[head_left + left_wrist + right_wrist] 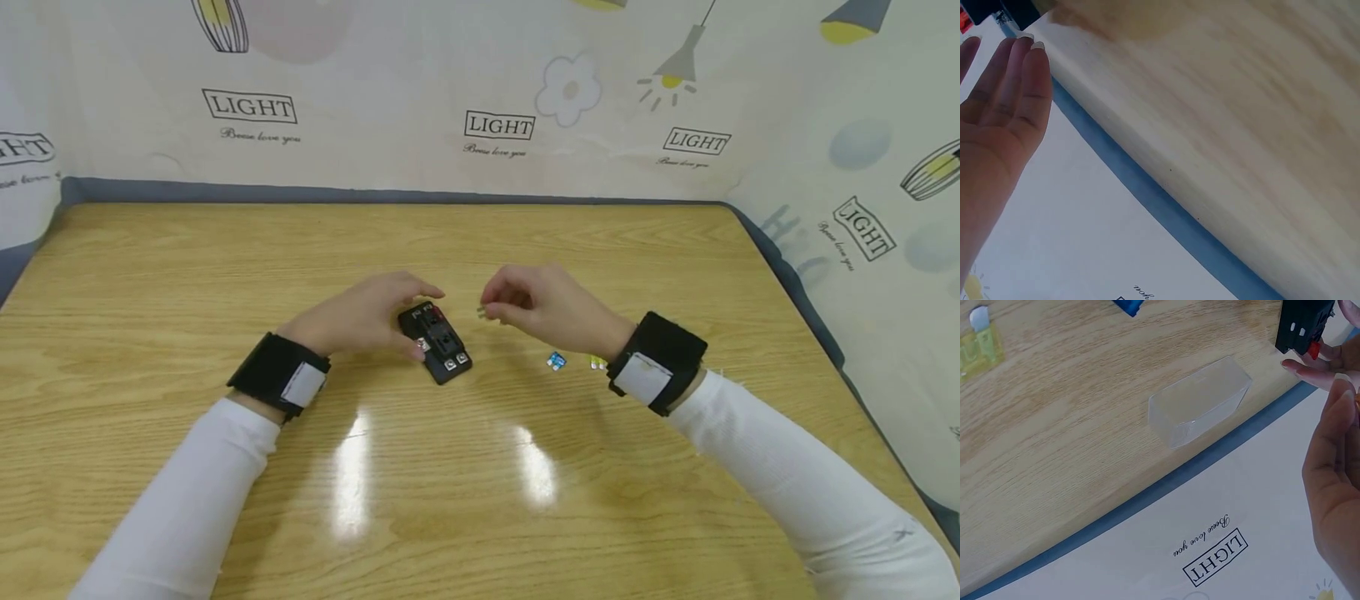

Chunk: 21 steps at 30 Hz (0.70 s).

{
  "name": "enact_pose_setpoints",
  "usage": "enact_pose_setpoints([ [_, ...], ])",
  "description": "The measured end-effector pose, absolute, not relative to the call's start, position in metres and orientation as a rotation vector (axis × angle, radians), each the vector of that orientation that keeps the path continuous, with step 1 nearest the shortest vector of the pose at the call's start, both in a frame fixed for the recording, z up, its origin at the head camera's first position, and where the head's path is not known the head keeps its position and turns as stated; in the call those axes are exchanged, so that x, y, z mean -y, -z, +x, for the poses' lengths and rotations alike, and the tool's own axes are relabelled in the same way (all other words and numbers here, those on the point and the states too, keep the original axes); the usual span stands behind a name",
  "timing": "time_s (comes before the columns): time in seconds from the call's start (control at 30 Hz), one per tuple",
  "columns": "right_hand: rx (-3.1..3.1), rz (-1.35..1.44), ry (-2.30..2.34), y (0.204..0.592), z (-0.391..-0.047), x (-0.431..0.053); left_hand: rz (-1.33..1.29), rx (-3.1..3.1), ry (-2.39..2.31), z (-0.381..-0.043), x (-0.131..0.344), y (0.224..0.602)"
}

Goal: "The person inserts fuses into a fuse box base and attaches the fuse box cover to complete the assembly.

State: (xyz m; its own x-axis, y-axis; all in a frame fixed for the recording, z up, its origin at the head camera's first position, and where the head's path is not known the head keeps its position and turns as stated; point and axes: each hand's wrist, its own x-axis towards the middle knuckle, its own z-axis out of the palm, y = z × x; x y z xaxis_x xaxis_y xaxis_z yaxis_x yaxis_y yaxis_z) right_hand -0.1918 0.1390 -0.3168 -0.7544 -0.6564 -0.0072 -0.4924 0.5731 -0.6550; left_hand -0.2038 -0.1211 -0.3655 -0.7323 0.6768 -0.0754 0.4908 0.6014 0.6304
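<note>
A black fuse block (444, 343) with metal terminals and a red part lies on the table, slanted. My left hand (360, 315) spans its left side, thumb at the near edge and fingers stretched past the far end. In the left wrist view, these fingers (1025, 84) look straight beside the block. To the right, my right hand (551, 307) pinches a small blade fuse (482, 312), metal prongs pointing toward the block. It shows as a sliver of orange (1358, 403) in the right wrist view, mostly covered by fingers.
A blue blade fuse (556, 360) and a yellow one (597, 362) lie below my right hand and wrist. In the right wrist view, a clear plastic cover (1200, 400) rests near the table's far edge. Printed cloth (405, 100) hangs behind the table.
</note>
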Motion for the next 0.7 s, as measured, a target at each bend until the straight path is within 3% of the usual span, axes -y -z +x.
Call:
enact_pose_setpoints([
  [0.7, -2.552, -0.948, 0.965, 0.323, -0.192, -0.144, 0.913, -2.58, -0.757, -0.205, 0.104, 0.372],
])
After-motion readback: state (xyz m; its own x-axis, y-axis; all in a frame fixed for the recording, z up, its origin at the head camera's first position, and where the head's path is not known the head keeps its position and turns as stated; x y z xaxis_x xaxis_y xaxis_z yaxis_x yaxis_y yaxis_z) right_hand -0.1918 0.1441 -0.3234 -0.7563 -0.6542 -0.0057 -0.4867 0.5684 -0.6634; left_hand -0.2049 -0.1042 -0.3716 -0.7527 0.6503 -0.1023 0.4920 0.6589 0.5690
